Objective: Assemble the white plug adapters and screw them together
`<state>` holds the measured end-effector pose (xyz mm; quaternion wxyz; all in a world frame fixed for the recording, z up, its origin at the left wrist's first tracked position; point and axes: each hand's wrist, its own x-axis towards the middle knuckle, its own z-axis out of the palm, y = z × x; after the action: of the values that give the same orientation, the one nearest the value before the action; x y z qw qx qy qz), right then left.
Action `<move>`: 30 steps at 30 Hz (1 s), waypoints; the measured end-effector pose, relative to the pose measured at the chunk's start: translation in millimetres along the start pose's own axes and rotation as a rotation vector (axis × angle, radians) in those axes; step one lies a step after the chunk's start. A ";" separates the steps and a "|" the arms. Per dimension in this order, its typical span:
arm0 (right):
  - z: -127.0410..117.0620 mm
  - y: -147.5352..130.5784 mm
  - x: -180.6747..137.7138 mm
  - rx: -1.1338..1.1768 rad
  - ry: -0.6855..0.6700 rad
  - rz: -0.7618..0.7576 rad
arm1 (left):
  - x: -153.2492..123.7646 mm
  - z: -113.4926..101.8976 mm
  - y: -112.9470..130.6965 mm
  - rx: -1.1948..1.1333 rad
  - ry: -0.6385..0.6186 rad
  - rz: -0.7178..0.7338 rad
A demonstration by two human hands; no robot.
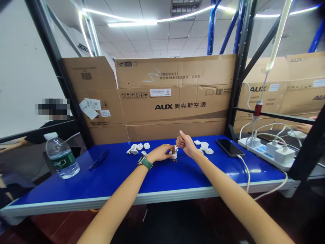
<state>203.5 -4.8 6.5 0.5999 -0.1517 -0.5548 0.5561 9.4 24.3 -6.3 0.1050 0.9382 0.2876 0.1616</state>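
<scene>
My left hand point(160, 153), with a green-strapped watch point(145, 162) on its wrist, is closed by the fingertips on a small white plastic piece point(173, 156) on the blue table. Close to its right, my right hand point(186, 143) is raised slightly with fingers curled together; what they hold, if anything, is hidden. Just below the white piece lie several tiny dark metal bits point(174, 160), perhaps screws. A group of white plastic parts point(139, 146), some with holes and some with prongs, lies left of my hands. More white plastic pieces point(204, 145) lie to the right.
On the blue table point(106, 189), a water bottle point(62, 159) and dark glasses point(99, 160) stand and lie left. A phone point(230, 148) on a cable and a power strip point(266, 150) with chargers are right. Cardboard point(175, 128) walls the back. A person point(56, 127) sits beyond the left post.
</scene>
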 end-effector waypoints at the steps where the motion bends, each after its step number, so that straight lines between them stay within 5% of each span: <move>1: 0.2 -0.4 -0.1 -0.002 0.001 0.002 | -0.1 -0.3 0.6 -0.001 -0.001 0.001; 30: 2.2 -2.6 0.1 -0.013 0.007 0.000 | -0.4 -6.3 -1.3 -0.085 0.058 -0.028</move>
<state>202.9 -6.5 9.4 0.6009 -0.1576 -0.5565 0.5518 6.1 25.8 -1.0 0.1388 0.9237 0.2963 0.1994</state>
